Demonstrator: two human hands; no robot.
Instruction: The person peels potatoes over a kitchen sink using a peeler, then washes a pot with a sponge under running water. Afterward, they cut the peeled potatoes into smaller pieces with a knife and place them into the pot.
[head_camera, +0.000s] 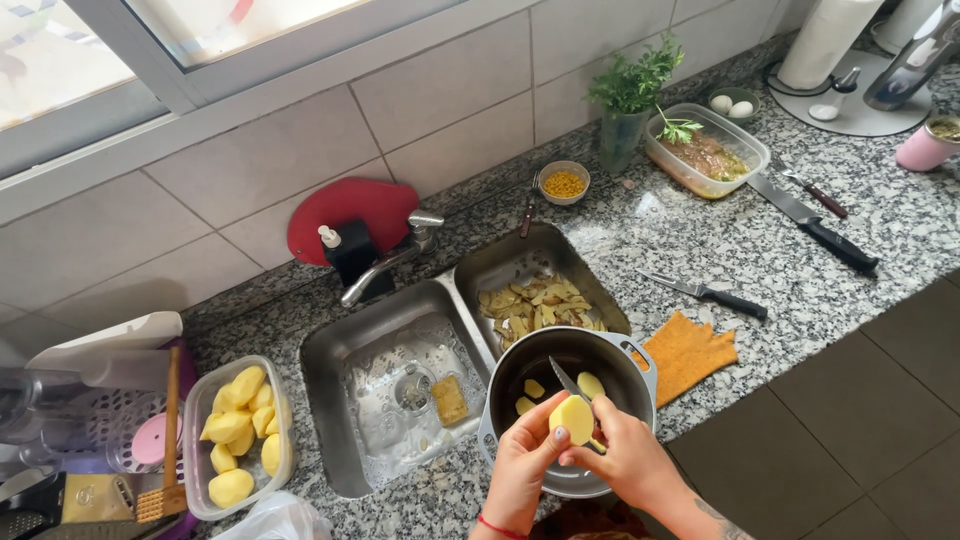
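Note:
My left hand (522, 462) holds a peeled yellow potato (573, 418) over a dark pot (628, 352) that rests on the sink's front edge. My right hand (628, 458) grips a small knife (569, 381), its blade slanting up and to the left above the potato. Both hands touch the potato. A few cut potato pieces (534, 390) lie in the bottom of the pot.
A clear tub of peeled potatoes (243, 430) stands left of the double sink (330, 355). Potato peels (535, 303) fill the right basin. An orange cloth (688, 350), two black-handled knives (712, 295), a food tub (708, 152) and herbs (630, 90) sit on the granite counter.

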